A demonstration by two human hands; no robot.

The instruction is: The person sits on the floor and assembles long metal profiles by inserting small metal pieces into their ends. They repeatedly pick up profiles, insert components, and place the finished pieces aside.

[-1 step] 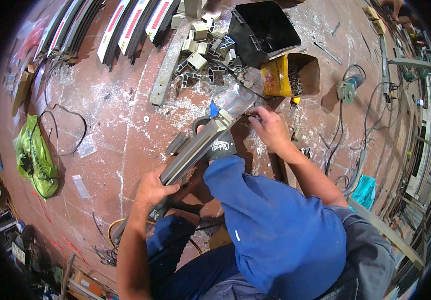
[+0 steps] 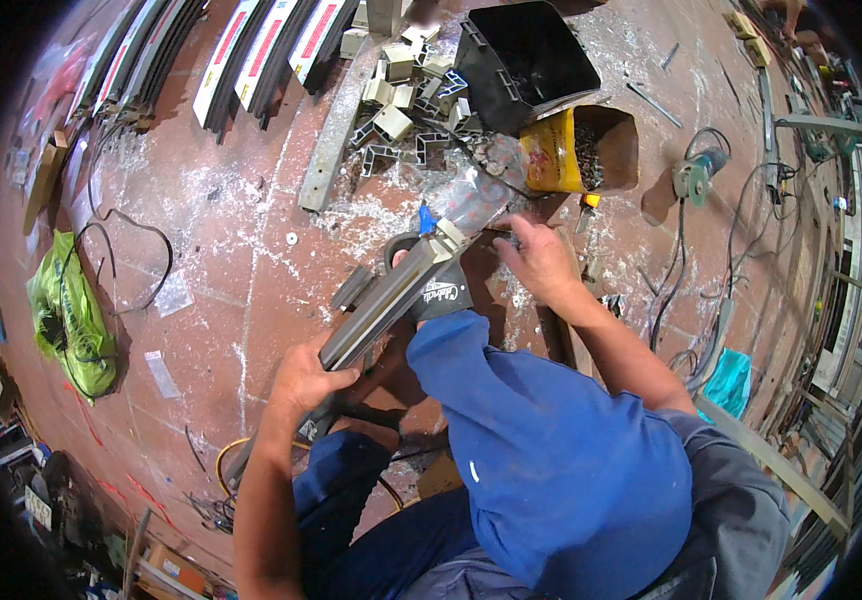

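Observation:
My left hand [image 2: 298, 382] is closed around the near end of a long grey metal profile [image 2: 381, 300], which slants up and away to the right. A pale corner bracket [image 2: 445, 240] sits at the profile's far end, with a small blue piece [image 2: 428, 218] beside it. Just right of that end is my right hand [image 2: 543, 262], thumb and forefinger apart. A thin dark rod [image 2: 496, 233] lies between the bracket and those fingers; its kind is too small to tell. The profile rests across my foot in a dark sandal [image 2: 446, 292].
Beyond the profile lie a pile of cut corner brackets [image 2: 401, 95], a black bin [image 2: 536, 60] and a yellow box of small screws [image 2: 556, 150]. An angle grinder [image 2: 693, 180] with its cable is on the right. A green bag [image 2: 76, 320] lies left; long profiles [image 2: 251, 60] lie far left.
The thumb and forefinger of my right hand have come apart from a pinch by the thin dark rod. My left hand and the profile stay in place.

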